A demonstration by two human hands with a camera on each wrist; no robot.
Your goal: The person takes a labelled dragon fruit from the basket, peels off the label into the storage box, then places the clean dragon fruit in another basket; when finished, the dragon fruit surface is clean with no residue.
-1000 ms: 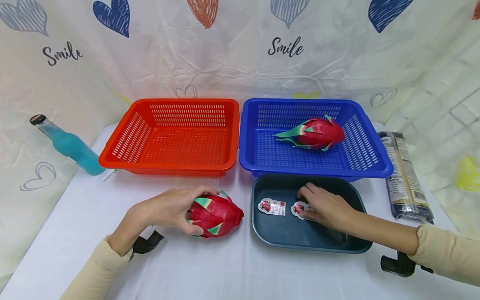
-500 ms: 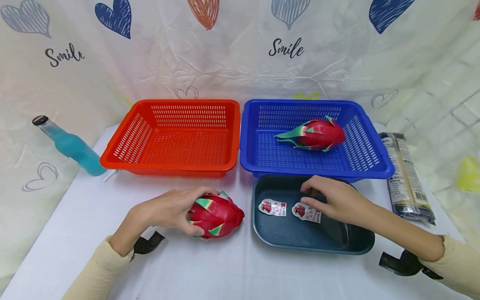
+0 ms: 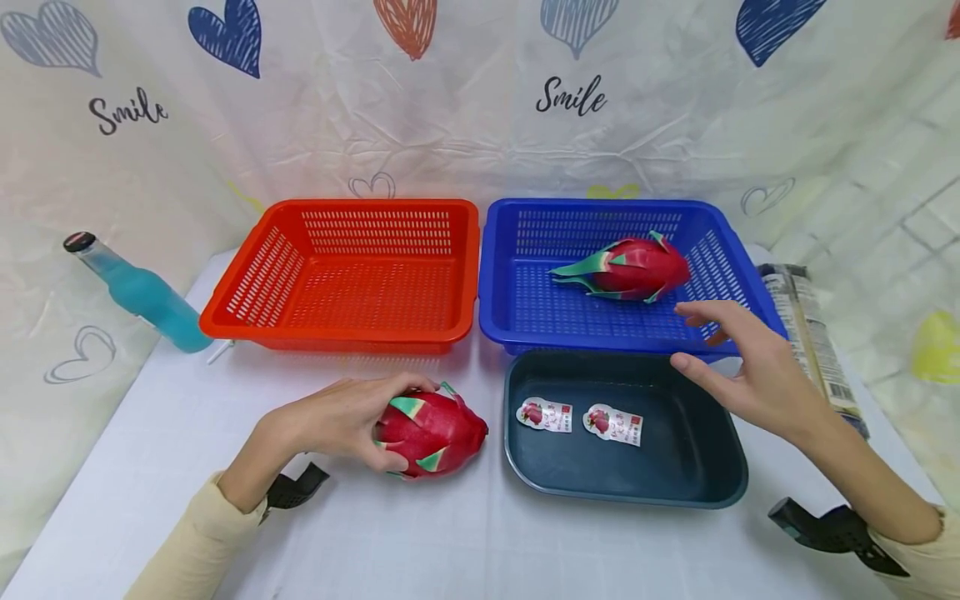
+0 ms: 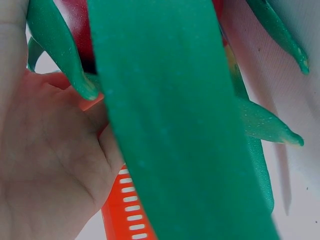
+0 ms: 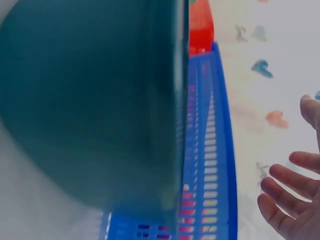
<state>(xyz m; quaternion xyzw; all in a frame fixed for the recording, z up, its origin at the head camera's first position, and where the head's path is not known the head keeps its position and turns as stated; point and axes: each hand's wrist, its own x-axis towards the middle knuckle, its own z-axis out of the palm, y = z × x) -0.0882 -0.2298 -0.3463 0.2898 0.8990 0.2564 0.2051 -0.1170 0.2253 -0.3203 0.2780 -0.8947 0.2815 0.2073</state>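
Note:
On the white table lies a red dragon fruit [image 3: 435, 433] with green leaf tips, gripped from its left side by my left hand [image 3: 352, 421]. Long green leaves [image 4: 170, 120] of that fruit fill much of the left wrist view, beside the palm. My right hand [image 3: 765, 379] is raised over the right end of a dark teal tray [image 3: 630, 487], its fingers spread and holding nothing. Inside the tray are two small labels [image 3: 543, 414] printed with dragon fruit pictures, lying apart. A second dragon fruit [image 3: 641, 268] rests in the blue basket [image 3: 630, 337].
A red basket [image 3: 337, 333] stands left of the blue one, behind my left hand. At the far left is a bottle [image 3: 153, 300] of blue liquid. A printed plastic packet [image 3: 821, 358] lies to the right, partly behind my right arm. A patterned sheet [image 3: 480, 125] hangs behind.
My right hand has lifted off the right-hand label and moved right and up, away from the tray's middle. The left hand and its dragon fruit have stayed in place.

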